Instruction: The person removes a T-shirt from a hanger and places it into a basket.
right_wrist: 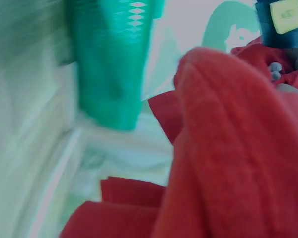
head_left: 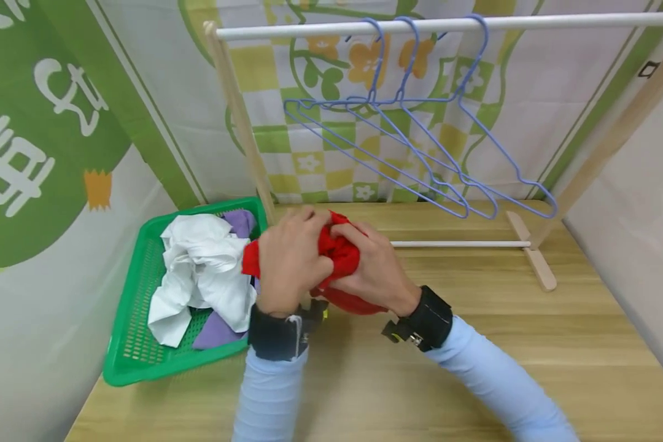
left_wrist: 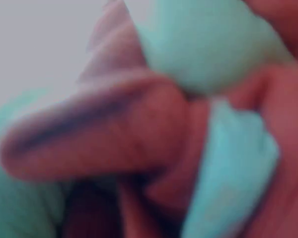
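Observation:
A bunched piece of red cloth (head_left: 342, 255), possibly a garment, is held between both hands above the table, just right of the green basket. My left hand (head_left: 290, 261) grips it from the left, back of the hand upward, and a red end sticks out past that hand. On the other side my right hand (head_left: 376, 264) grips the bundle with curled fingers and thumb. Folds of the same cloth (left_wrist: 139, 129) fill much of the blurred left wrist view. In the right wrist view the cloth (right_wrist: 228, 144) shows a seam and loose flaps. Its overall shape is hidden in the folds.
At left stands a green basket (head_left: 123, 344) with white cloth (head_left: 199, 258) and purple cloth (head_left: 218, 331) inside. Three blue hangers (head_left: 403, 132) hang from a white rail (head_left: 309, 31) on wooden posts. A lower white bar (head_left: 458, 244) runs behind the hands.

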`<state>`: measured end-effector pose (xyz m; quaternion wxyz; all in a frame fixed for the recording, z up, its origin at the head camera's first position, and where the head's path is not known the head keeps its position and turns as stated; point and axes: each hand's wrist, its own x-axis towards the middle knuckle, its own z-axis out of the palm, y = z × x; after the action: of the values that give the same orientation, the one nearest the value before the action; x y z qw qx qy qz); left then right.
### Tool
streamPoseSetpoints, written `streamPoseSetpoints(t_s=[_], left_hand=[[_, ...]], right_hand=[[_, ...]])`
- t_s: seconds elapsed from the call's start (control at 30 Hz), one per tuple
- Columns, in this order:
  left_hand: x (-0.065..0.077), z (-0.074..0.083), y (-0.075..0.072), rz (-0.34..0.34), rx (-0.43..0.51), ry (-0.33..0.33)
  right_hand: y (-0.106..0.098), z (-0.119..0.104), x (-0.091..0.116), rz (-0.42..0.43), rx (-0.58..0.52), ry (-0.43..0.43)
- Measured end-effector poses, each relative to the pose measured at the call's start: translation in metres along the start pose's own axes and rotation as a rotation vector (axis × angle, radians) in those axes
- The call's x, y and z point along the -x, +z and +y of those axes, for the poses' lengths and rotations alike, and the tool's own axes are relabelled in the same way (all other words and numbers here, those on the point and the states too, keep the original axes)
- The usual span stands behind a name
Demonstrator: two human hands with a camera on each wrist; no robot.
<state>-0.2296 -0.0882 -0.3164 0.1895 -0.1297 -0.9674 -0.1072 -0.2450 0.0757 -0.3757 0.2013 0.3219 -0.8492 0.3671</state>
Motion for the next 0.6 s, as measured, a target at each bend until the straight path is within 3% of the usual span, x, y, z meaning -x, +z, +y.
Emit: streamPoseSetpoints(t_s=[0.1, 0.2, 0.33, 0.4, 0.47, 0.53, 0.6], left_hand=[[0.006, -0.026, -0.028, 0.086, 0.011, -0.075], [0.014, -0.047, -0.046, 0.116, 0.068, -0.145], [0.025, -0.064, -0.054, 0.129, 0.194, -0.195], [0.027, -0.066, -0.051, 0.132, 0.253, -0.176], [0.024, -0.065, -0.045, 0.121, 0.292, -0.128], [0.016, -0.062, -0.035, 0.087, 0.326, -0.055], [0.005, -0.058, -0.024, 0.011, 0.353, 0.006]], right_hand=[[0.019, -0.017, -0.034, 0.025, -0.091, -0.076], [0.041, -0.029, -0.061, -0.011, -0.163, -0.085], [0.066, -0.036, -0.079, -0.281, -0.22, -0.055], [0.07, -0.033, -0.081, -0.413, -0.227, -0.032], [0.068, -0.026, -0.077, -0.465, -0.253, -0.008], [0.06, -0.015, -0.072, -0.428, -0.282, 0.025], [0.049, 0.002, -0.066, -0.364, -0.292, 0.062]])
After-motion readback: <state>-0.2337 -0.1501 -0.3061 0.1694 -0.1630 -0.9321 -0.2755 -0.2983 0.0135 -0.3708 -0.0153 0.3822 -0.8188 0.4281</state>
